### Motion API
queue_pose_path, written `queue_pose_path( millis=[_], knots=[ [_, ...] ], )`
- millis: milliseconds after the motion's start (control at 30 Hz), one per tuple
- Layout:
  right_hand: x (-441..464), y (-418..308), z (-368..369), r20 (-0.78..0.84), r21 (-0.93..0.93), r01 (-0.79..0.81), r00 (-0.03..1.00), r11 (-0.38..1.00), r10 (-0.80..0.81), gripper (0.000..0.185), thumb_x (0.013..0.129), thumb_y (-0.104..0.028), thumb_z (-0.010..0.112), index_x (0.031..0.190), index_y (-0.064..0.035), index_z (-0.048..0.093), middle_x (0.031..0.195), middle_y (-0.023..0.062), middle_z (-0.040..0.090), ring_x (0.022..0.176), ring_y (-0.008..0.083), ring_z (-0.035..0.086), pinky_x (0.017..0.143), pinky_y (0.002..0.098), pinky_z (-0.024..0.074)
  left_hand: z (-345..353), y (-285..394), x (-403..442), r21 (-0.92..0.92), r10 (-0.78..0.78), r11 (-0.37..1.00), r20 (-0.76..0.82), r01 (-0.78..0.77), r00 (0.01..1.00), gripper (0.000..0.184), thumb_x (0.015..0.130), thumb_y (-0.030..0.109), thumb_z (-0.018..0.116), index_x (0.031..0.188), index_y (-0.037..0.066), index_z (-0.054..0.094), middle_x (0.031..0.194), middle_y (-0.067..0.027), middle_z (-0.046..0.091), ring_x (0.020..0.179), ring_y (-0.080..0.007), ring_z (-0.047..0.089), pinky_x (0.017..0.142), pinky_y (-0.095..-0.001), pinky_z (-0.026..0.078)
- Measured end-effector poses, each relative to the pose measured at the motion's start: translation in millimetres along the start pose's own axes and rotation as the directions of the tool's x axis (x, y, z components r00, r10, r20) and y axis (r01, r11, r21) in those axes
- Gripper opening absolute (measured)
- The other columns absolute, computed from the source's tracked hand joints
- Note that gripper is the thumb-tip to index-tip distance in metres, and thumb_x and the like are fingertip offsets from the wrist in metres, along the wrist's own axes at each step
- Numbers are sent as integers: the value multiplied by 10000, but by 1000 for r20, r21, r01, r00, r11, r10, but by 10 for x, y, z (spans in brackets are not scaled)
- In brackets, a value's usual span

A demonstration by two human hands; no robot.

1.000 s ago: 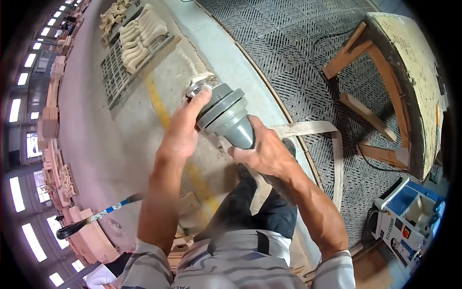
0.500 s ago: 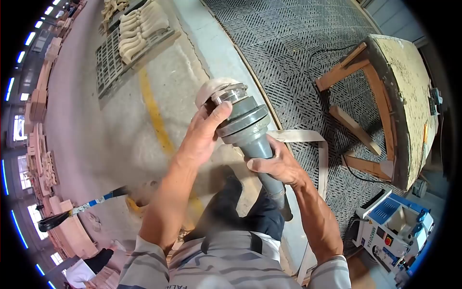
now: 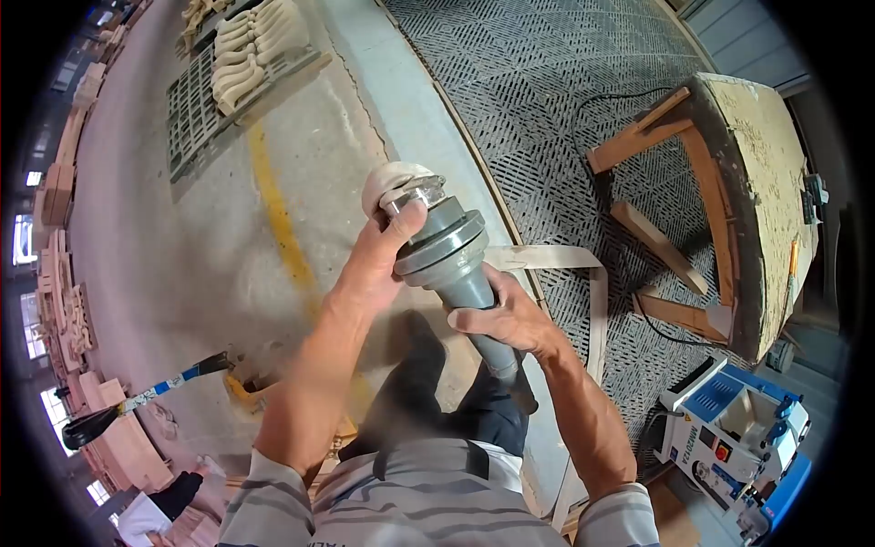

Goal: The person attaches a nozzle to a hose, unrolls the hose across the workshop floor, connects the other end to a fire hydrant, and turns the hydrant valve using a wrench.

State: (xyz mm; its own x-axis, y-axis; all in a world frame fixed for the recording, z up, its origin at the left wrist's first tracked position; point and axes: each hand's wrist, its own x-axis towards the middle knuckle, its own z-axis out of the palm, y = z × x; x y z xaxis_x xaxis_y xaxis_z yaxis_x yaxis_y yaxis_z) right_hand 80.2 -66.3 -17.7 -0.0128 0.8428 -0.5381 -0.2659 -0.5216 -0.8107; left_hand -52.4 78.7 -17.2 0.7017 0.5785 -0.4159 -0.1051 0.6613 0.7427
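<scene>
A grey plastic pipe (image 3: pixel 469 292) with a wide stepped collar is held tilted in front of my body, its narrow end pointing down toward my legs. At its upper end sit a shiny metal clamp band (image 3: pixel 417 195) and a pale, cloth-like piece (image 3: pixel 392 182). My left hand (image 3: pixel 375 255) grips that upper end, thumb over the fitting beside the band; its other fingers are mostly hidden behind. Lower down, my right hand (image 3: pixel 512 319) is wrapped round the narrower pipe just below the collar.
A pale flat strap (image 3: pixel 558 257) bends across the patterned mat (image 3: pixel 538 109) at right. Beyond stand a wooden-framed bench (image 3: pixel 761 182) and a blue-and-white machine (image 3: pixel 729 447). Curved wooden pieces (image 3: pixel 241 77) lie on a black pallet (image 3: pixel 191 118). A handle (image 3: pixel 164 394) juts in at left.
The pipe and both hands sit slightly farther left and lower in view, as the whole scene shifts left. Both hands keep the same hold.
</scene>
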Motion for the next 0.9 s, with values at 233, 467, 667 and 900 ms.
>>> queue_pose_path(
  millis=[233,467,667,900],
  knots=[
    [74,59,38,-77,-91,35,996,995,-42,664,658,-235,731,1221,17,485,1025,101,597,938,187,559,865,310,442,-5,44,-30,-280,-13,960,11,15,1000,534,952,459,370,1298,58,439,1257,-87,516,1149,-208,490,971,-374,400],
    [91,2,31,-99,-50,-4,995,999,-1,573,635,-232,754,1120,-12,545,970,41,580,892,147,531,845,288,430,-185,-73,-8,-348,-19,937,57,38,998,469,891,277,413,1279,15,448,1262,-90,518,1156,-218,478,998,-378,363],
    [216,179,1,-111,-133,55,991,990,-70,643,623,-214,752,1172,16,511,1023,74,595,937,171,543,876,298,429,-269,-166,-38,-202,-9,979,49,19,999,473,871,251,437,1271,-2,458,1242,-80,531,1147,-200,469,1012,-357,330],
    [250,140,-43,-131,-208,-23,991,978,-5,678,611,-238,775,1184,9,509,1068,116,608,988,207,561,908,334,430,-337,-291,-48,-286,15,958,62,3,998,477,881,262,478,1283,8,460,1252,-79,530,1173,-195,468,1016,-372,334]
  ],
)
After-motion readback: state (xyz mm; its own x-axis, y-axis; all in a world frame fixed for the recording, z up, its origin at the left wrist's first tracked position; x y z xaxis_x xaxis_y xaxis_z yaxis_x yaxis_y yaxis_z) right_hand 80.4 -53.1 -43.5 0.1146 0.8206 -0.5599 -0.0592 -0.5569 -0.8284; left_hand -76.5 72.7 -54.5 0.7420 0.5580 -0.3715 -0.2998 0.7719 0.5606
